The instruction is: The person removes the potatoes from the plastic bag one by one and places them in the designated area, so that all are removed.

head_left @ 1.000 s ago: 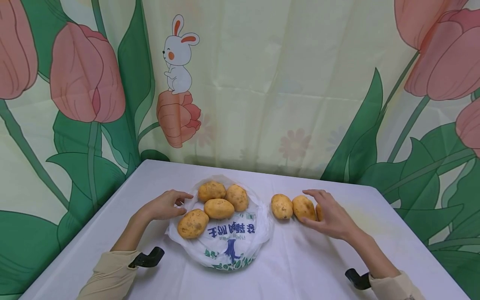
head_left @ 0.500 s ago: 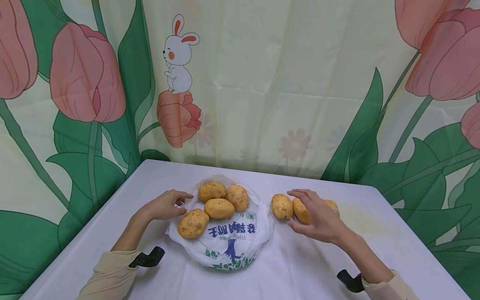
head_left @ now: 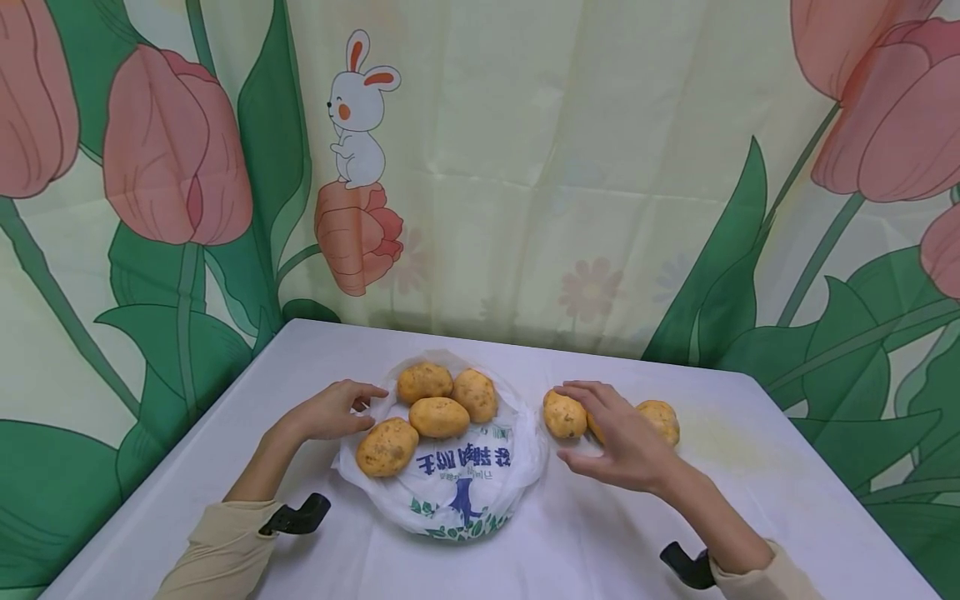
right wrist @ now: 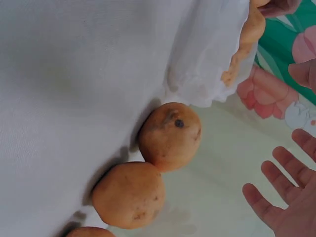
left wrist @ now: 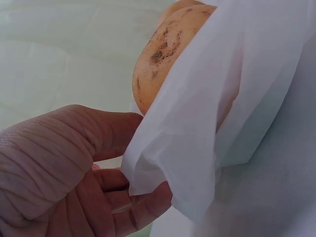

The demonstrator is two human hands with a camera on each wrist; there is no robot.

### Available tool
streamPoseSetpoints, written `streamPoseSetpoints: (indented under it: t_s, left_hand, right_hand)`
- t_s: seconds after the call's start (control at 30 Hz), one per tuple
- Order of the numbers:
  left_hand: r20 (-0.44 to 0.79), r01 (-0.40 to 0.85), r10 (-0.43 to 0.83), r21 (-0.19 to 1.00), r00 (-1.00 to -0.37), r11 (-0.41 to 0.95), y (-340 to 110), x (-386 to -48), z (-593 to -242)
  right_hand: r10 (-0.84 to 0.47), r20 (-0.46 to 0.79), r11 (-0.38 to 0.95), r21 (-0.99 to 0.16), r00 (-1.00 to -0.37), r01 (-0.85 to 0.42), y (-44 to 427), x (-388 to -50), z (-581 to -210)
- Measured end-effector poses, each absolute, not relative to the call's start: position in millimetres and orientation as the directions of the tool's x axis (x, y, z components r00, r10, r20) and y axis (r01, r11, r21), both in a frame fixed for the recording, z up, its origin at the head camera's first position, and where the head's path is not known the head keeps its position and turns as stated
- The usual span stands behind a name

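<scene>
Several potatoes, one of them a nearby potato [head_left: 387, 447], lie on a white plastic bag [head_left: 480, 492] with blue and green print. At its left rim is my left hand [head_left: 326, 412], thumb and bent fingers at the plastic edge; in the left wrist view the bag [left wrist: 182, 128] covers the fingertips. My right hand [head_left: 622, 437] hovers over the row right of the bag, fingers spread, holding nothing. It partly covers the middle potato [right wrist: 129, 195]; the left potato [head_left: 564, 415] and right potato [head_left: 660, 422] show on either side.
All this lies on a table with a white cloth [head_left: 750, 483]. Behind its far edge hangs a curtain [head_left: 487, 167] printed with tulips and a rabbit. Dark wrist mounts [head_left: 300, 514] stick out at both cuffs.
My right hand has moved left along the row, uncovering the right potato and coming over the middle one. The left hand, bag and potatoes have stayed put.
</scene>
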State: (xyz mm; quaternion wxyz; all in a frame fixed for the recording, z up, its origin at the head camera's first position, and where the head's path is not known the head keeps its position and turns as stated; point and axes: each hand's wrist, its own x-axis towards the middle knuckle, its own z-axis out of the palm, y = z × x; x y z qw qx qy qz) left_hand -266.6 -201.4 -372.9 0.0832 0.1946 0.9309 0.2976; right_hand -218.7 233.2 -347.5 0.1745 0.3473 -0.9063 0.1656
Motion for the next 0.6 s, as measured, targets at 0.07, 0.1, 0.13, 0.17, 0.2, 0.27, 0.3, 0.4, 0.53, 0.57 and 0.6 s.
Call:
streamPoseSetpoints:
  t_s: [0.07,0.1,0.13,0.17,0.2,0.27,0.3,0.4,0.53,0.57,0.6]
  left_hand:
    - [-0.042,0.309,0.409,0.586,-0.912,0.749,-201,-267,-373]
    - [-0.045,0.305,0.406,0.587,-0.913,0.75,-201,-266,-373]
    - [-0.047,0.301,0.402,0.587,-0.914,0.752,-201,-266,-373]
    - [-0.048,0.299,0.401,0.588,-0.915,0.752,-201,-266,-373]
    - [-0.048,0.298,0.4,0.587,-0.915,0.752,-201,-266,-373]
    - [-0.045,0.301,0.401,0.587,-0.915,0.752,-201,-266,-373]
    - [-0.042,0.304,0.403,0.585,-0.914,0.752,-201,-266,-373]
    - [-0.037,0.313,0.408,0.58,-0.912,0.752,-201,-266,-374]
    - [-0.036,0.315,0.411,0.58,-0.911,0.751,-201,-267,-374]
    - [-0.037,0.315,0.411,0.582,-0.911,0.75,-201,-266,-374]
    - [-0.037,0.315,0.411,0.582,-0.911,0.75,-200,-266,-374]
  right_hand:
    - [-0.577,0.431,0.696,-0.184,-0.694,-0.694,230,-218,-347]
    - [-0.58,0.43,0.693,-0.185,-0.692,-0.697,229,-218,-347]
    - [-0.582,0.43,0.691,-0.186,-0.69,-0.699,227,-218,-347]
    - [-0.584,0.429,0.687,-0.192,-0.689,-0.701,226,-218,-348]
    - [-0.585,0.429,0.684,-0.196,-0.689,-0.703,224,-218,-348]
    - [-0.586,0.426,0.681,-0.201,-0.689,-0.704,221,-219,-348]
    - [-0.587,0.425,0.68,-0.204,-0.689,-0.704,220,-219,-348]
    - [-0.59,0.423,0.676,-0.207,-0.688,-0.708,217,-219,-349]
    - [-0.598,0.424,0.667,-0.207,-0.68,-0.716,212,-220,-350]
    - [-0.598,0.423,0.666,-0.21,-0.681,-0.716,210,-220,-350]
    - [-0.598,0.42,0.664,-0.218,-0.683,-0.715,209,-220,-350]
